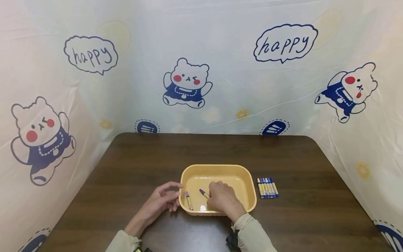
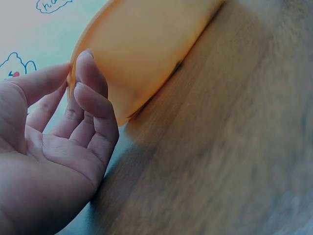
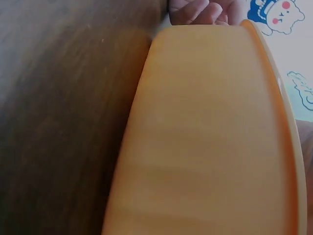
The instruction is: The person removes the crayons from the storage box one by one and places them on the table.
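A yellow plastic tray (image 1: 217, 167) stands on the table. At its left end my left hand (image 1: 160, 199) pinches the rim, which the left wrist view shows between thumb and fingers. My right hand (image 1: 223, 197) is down inside the tray, fingers curled round a purple-tipped crayon (image 1: 204, 194) that sticks out to the left. Another crayon (image 1: 189, 200), with a light purple tip, lies in the tray near its left wall. The right wrist view shows mostly the tray's outer wall (image 3: 195, 127); the right hand's fingers are hidden there.
To the right of the tray, several crayons (image 1: 268, 188) lie side by side in a row on the dark wooden table (image 1: 151, 154). A printed cloth (image 1: 233, 91) with bear drawings hangs behind the table and along both sides.
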### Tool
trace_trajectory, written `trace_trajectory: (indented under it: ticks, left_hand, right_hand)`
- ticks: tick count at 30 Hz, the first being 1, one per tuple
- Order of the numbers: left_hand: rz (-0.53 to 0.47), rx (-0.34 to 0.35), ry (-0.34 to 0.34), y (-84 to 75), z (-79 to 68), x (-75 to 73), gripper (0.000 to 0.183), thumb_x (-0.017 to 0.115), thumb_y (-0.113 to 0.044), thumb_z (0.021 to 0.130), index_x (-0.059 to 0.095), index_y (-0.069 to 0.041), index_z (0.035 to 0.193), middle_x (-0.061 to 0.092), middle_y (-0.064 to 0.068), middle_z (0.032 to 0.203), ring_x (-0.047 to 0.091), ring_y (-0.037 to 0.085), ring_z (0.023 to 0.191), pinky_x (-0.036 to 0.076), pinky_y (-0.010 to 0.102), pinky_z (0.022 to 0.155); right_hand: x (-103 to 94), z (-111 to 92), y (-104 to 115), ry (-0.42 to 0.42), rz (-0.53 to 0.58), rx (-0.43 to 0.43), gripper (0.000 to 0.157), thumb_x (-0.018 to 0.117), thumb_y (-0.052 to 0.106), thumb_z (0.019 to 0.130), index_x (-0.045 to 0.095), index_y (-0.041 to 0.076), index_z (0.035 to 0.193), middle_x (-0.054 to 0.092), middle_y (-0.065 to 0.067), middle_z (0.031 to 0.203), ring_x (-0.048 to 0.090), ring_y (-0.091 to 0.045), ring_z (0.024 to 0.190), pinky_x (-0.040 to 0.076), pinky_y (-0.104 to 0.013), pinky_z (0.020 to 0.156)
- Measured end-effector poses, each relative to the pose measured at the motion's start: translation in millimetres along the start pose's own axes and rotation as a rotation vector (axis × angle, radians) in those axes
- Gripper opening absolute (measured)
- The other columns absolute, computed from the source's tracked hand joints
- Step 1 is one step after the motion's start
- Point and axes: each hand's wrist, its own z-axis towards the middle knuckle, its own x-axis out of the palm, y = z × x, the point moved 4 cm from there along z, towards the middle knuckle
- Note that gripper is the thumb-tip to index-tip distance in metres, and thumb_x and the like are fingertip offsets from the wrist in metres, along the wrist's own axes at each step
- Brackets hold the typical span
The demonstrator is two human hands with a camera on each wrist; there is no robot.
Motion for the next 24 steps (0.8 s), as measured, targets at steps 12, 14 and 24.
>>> trace_trajectory:
  ticks: [12,14,24]
  left_hand:
    - [-0.003,0.006,0.014,0.5,-2.3,-1.9,0.038,0.055,-0.008,0.102,0.045,0.008,0.134,0.068,0.006,0.08,0.061,0.014,0.065,0.051,0.025,0.059]
    - [-0.002,0.005,0.014,0.5,-2.7,-1.9,0.038,0.054,-0.008,0.102,0.044,0.009,0.134,0.068,0.006,0.08,0.061,0.013,0.065,0.051,0.025,0.059]
    - [0.0,0.004,0.015,0.0,-0.6,-0.6,0.037,0.055,-0.009,0.102,0.045,0.008,0.133,0.068,0.006,0.081,0.061,0.014,0.065,0.051,0.025,0.059]
  right_hand:
    - [-3.5,-2,-2,-0.072,0.034,-0.032,0.025,0.068,0.002,0.079,0.052,0.013,0.063,0.048,0.001,0.063,0.043,-0.015,0.055,0.036,-0.031,0.049]
    - [-6.3,-2,-3,-0.094,0.041,-0.025,0.028,0.068,0.002,0.081,0.052,0.012,0.061,0.047,0.001,0.061,0.042,-0.015,0.054,0.034,-0.031,0.048]
    - [-25.9,-4,-17,-0.204,0.1,0.004,0.022,0.073,0.006,0.082,0.059,0.014,0.066,0.05,0.003,0.064,0.044,-0.015,0.055,0.034,-0.029,0.048]
